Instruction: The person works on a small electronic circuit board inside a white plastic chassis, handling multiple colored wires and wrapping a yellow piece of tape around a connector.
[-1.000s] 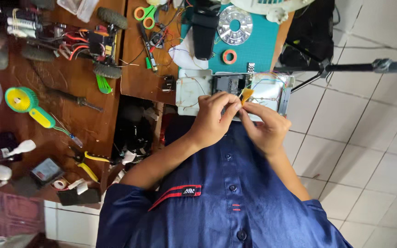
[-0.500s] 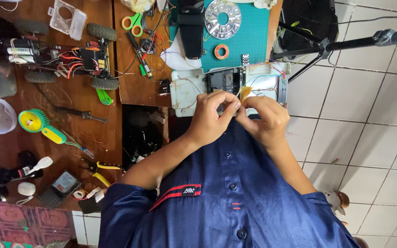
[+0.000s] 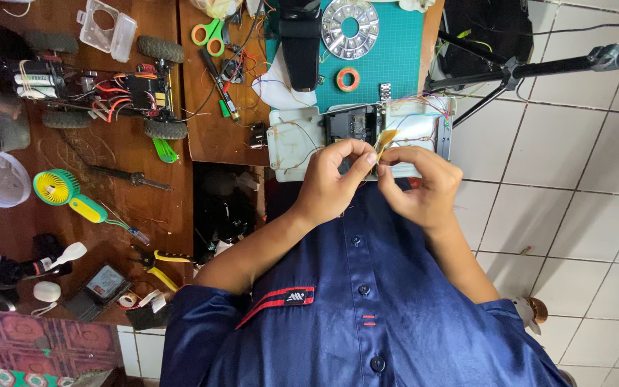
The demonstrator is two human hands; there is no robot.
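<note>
My left hand (image 3: 334, 183) and my right hand (image 3: 420, 188) meet in front of my chest, fingertips together. Between them they pinch a small amber-yellow strip (image 3: 385, 139) that sticks up from the fingers. Just beyond the hands lies an opened white device (image 3: 291, 140) with a dark board (image 3: 351, 123) in its middle and thin coloured wires (image 3: 424, 107) running across it. It rests at the near edge of a green cutting mat (image 3: 395, 57). My dark blue buttoned shirt (image 3: 367, 315) fills the lower part of the view.
On the mat lie a round silver disc (image 3: 350, 27), an orange tape ring (image 3: 347, 78) and a black bar (image 3: 300, 43). The wooden table (image 3: 202, 136) holds a model car chassis (image 3: 102, 86), green scissors (image 3: 209, 36), a green hand fan (image 3: 62, 190), a screwdriver (image 3: 130, 178) and yellow pliers (image 3: 153, 264). A black tripod (image 3: 539, 68) stands over the white tiled floor (image 3: 574, 201) on the right.
Both hands stay pinched on the yellow strip with small finger shifts. My view has tilted, so the table and hands sit a little lower in the picture.
</note>
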